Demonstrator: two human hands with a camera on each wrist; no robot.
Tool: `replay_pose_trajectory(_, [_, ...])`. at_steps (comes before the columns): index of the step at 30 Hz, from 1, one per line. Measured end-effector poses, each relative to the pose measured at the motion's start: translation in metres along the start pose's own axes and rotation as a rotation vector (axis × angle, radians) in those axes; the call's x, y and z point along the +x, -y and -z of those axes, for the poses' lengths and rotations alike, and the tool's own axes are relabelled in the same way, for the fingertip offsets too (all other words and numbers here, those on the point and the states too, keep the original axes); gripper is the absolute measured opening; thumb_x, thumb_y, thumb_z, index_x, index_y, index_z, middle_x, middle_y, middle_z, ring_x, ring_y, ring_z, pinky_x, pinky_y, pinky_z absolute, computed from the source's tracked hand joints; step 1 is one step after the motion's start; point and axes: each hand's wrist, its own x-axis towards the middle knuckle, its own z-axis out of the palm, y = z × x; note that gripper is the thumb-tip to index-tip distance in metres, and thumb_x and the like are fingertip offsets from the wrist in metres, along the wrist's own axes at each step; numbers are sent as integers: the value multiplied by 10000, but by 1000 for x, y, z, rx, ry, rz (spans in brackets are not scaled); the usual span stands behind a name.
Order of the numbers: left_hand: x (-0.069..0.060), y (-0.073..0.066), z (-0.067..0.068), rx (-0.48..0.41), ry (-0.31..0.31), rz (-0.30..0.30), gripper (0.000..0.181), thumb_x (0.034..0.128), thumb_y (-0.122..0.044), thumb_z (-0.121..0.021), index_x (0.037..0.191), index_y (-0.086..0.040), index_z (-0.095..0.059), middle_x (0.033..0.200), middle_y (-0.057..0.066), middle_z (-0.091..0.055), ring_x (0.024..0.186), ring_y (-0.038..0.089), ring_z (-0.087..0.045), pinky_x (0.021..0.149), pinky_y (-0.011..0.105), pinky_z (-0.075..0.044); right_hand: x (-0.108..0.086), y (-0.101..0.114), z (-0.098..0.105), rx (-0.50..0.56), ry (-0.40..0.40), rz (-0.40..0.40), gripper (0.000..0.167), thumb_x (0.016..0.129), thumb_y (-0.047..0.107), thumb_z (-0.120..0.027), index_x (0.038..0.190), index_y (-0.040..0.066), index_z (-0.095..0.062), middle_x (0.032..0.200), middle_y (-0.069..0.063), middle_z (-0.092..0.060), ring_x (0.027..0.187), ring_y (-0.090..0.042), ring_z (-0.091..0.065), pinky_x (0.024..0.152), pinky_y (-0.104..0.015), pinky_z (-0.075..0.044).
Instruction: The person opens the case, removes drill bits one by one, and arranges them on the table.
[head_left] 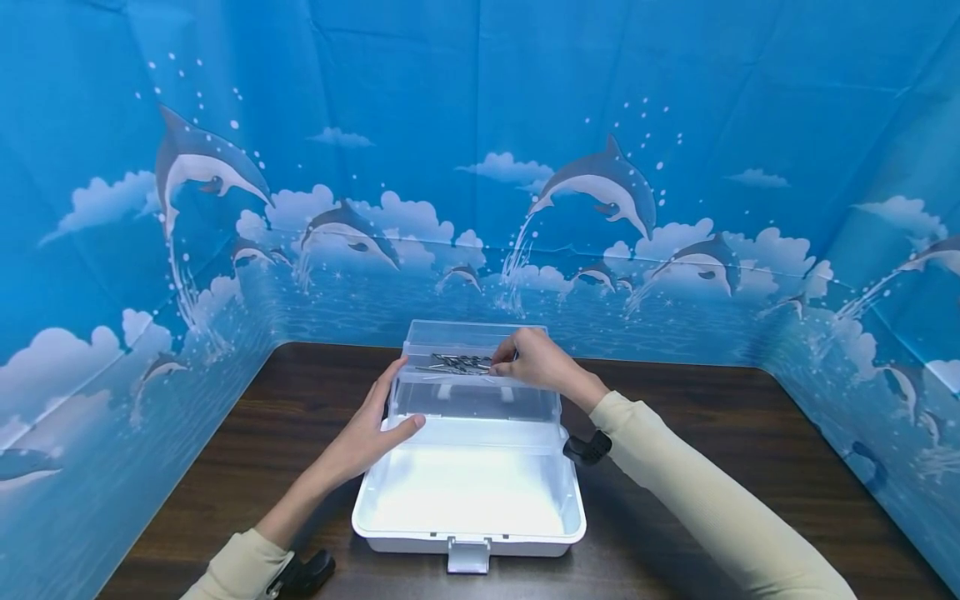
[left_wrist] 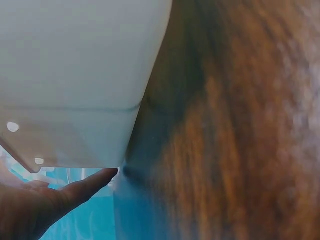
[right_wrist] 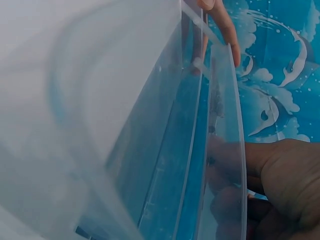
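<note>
Drill bits (head_left: 459, 364), in the head view, lie in the far clear tray (head_left: 422, 352) of the opened box (head_left: 408, 546); your right grip (head_left: 536, 360), narrow, seems to pinch their right ends. Opening is done; handling looks unfinished. Left wrist view: your left grip (left_wrist: 37, 207) spreads wide. Right wrist view: plastic blurs your pinch.
</note>
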Motion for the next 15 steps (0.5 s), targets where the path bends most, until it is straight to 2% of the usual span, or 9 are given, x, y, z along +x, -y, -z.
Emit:
replay_pose_trajectory(8, [-2,1,-1,-5,-13,0,896,976,-395,-684,1633,-350,-76,1685,124,-52,1500,471,-82,1016,831,-156,0,1,-1,-4,-8,14,87,950,120,-746,970,67,-812,861,14,-742,677,-105,-651,567,-293,-459])
replay_pose_trajectory(15, [-2,-1,0,1,-5,5,897,977,-416,-679,1634,-355,-71,1687,116,-44,1502,466,-76,1019,827,-161,-3,-1,-2,36,-16,20,88,963,111,-728,947,82,-810,827,37,-727,644,-129,-638,548,-297,-452])
